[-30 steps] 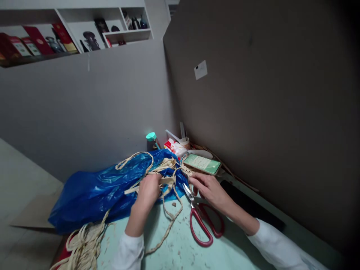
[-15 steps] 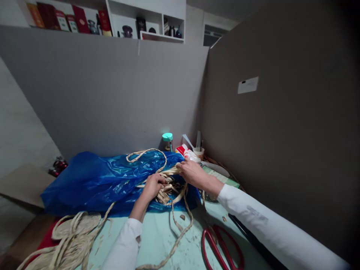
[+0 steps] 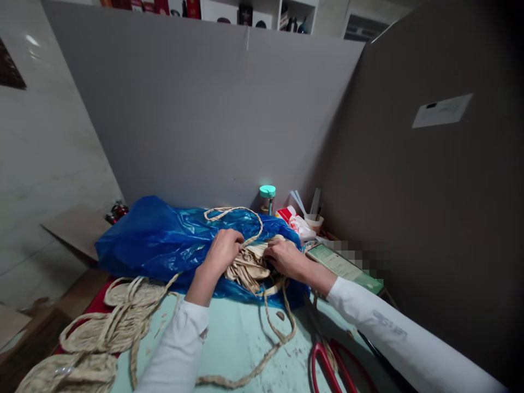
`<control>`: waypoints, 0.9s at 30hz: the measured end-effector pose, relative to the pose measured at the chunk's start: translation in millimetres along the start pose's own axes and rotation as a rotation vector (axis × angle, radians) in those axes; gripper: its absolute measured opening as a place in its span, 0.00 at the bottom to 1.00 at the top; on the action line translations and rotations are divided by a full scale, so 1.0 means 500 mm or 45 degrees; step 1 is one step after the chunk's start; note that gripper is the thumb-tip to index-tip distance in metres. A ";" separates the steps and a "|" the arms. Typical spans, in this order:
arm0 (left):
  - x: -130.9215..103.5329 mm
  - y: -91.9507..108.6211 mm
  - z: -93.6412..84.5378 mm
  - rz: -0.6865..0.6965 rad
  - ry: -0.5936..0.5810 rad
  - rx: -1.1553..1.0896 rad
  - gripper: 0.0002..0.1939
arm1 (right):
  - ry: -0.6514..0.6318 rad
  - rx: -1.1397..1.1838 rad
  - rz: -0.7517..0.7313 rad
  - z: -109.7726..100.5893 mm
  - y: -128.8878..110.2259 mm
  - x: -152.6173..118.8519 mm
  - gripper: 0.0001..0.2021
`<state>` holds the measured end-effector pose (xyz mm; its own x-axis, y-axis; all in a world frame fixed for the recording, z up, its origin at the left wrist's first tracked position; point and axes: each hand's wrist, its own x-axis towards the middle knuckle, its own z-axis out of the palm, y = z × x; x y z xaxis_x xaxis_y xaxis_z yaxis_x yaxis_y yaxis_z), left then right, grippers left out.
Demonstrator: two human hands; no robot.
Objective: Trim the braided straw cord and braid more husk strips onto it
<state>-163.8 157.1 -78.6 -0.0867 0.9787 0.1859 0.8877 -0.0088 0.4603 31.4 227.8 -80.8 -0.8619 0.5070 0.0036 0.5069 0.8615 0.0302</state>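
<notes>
A blue plastic bag [image 3: 151, 240] lies across the table with its mouth toward the right. Pale dried straw strips [image 3: 248, 270] fill the opening in a crumpled bunch. My left hand [image 3: 224, 250] is closed at the upper left of the opening, seemingly on the bag's edge; its fingertips are partly hidden. On the right side of the bunch, the curled fingers of my right hand [image 3: 284, 258] grip the strips. A braided straw cord [image 3: 262, 357] runs out of the bag and over the table; a loop of cord [image 3: 233, 210] rests on the bag.
Woven straw soles [image 3: 96, 330] lie at the left on red material. Red-handled scissors [image 3: 327, 365] are at the front right. A phone [image 3: 346, 267] lies beyond my right forearm. Behind stand a teal-lidded jar [image 3: 267, 192] and a cup of tools [image 3: 314, 221]. Grey panels [image 3: 204, 120] enclose the back and right.
My left hand has shifted from within the straw up to the bag's edge, and more of the strips show. My right hand has come lower onto the bunch. The view has tilted down and left.
</notes>
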 end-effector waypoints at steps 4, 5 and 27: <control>-0.005 0.001 0.022 -0.114 0.188 0.175 0.21 | 0.041 0.024 -0.106 0.013 -0.029 -0.002 0.11; -0.006 0.001 0.031 -0.137 0.209 0.202 0.22 | 0.044 0.027 -0.133 0.015 -0.034 -0.002 0.11; 0.011 0.010 -0.028 -0.125 0.619 -0.490 0.04 | 0.120 -0.083 -0.231 0.018 -0.069 0.035 0.12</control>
<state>-166.4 159.6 -63.2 -0.4354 0.7745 0.4590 0.6465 -0.0858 0.7580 -1.0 207.1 -90.7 -0.9379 0.3362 0.0852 0.3439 0.9333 0.1031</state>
